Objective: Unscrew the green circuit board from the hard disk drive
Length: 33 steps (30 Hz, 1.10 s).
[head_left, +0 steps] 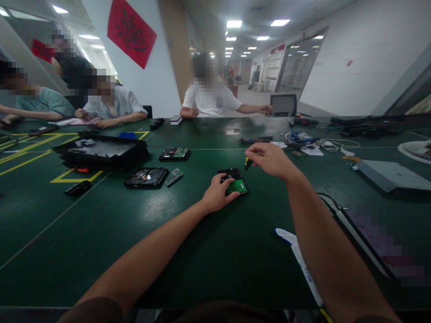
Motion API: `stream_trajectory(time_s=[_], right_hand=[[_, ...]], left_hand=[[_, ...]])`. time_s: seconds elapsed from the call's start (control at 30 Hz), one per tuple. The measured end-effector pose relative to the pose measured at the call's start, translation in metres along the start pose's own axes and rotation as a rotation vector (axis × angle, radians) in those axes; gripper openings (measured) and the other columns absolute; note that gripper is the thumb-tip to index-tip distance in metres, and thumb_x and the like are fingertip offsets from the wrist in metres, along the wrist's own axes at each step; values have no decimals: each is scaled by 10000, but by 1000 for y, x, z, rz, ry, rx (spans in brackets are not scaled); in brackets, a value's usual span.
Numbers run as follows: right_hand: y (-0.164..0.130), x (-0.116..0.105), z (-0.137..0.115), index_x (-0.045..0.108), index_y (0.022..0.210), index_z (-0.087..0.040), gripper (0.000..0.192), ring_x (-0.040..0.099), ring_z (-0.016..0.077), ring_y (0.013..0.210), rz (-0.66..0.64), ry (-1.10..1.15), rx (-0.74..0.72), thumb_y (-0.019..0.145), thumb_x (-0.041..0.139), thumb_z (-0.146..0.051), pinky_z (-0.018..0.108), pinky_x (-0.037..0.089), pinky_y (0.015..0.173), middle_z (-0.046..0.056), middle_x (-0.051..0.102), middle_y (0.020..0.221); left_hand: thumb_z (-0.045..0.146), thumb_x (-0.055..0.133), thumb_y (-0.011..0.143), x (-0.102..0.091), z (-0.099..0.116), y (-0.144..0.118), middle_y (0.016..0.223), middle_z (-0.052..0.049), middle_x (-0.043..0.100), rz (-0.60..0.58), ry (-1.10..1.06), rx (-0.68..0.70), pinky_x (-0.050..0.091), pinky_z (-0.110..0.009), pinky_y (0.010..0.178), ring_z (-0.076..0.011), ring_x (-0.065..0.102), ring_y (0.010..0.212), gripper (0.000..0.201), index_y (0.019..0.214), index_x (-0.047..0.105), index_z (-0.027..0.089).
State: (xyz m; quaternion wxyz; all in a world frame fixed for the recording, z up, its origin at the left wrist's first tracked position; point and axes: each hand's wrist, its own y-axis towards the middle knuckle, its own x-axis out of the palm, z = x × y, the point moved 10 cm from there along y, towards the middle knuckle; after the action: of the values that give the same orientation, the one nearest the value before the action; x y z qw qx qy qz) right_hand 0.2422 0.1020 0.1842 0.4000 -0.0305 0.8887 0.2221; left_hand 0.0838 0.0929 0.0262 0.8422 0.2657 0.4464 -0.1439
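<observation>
A hard drive with a green circuit board lies on the dark green table. My left hand grips it, thumb at the near edge and fingers over its left side. Just beyond the drive's right side, my right hand pinches a small screwdriver with a black and yellow handle, raised off the drive. The screwdriver's tip is too small to make out. To the left lie another hard drive, an opened drive casing and a loose circuit board.
A black tray stands at left, with a dark object before it. Beyond my right hand are a dark-handled tool and cables. A grey metal box sits at right. Several people sit or stand across the table.
</observation>
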Motion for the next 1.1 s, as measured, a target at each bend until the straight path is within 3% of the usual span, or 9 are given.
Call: stream_trajectory(time_s=[0.27,0.47,0.7,0.9,1.1], right_hand=[[-4,3,5,760,1029,-195,196,711,188,708,-119,83,59,890,686,-311,307,552,670,72,784,921],[-4,-2,6,725,912,-182,182,702,196,717,-45,-44,90,879,706,-360,307,523,657,74,761,840],[1,12,12,721,980,-190,269,696,174,640,-93,104,67,988,591,-426,296,533,628,55,741,769],[2,13,17,694,1187,-175,253,717,186,708,-94,179,109,998,560,-277,315,574,685,78,764,830],[-1,3,12,716,936,-186,154,684,180,705,-16,20,105,902,678,-332,300,529,665,66,754,858]], left_hand=[[593,660,916,-1,1,0,1521,-152,391,-2,2,-2,392,-572,1183,-383,345,1468,622,1427,575,250],[582,662,920,-2,3,0,1521,-153,395,-9,-4,2,399,-579,1174,-385,347,1469,614,1431,571,254],[584,666,917,0,0,1,1522,-146,393,4,-1,17,391,-573,1180,-377,353,1464,614,1429,571,259],[596,659,917,0,-1,0,1510,-151,403,8,-3,15,398,-576,1173,-378,363,1456,619,1428,575,256],[587,677,907,0,-1,0,1504,-144,408,22,-15,16,391,-563,1183,-372,362,1457,614,1417,587,259]])
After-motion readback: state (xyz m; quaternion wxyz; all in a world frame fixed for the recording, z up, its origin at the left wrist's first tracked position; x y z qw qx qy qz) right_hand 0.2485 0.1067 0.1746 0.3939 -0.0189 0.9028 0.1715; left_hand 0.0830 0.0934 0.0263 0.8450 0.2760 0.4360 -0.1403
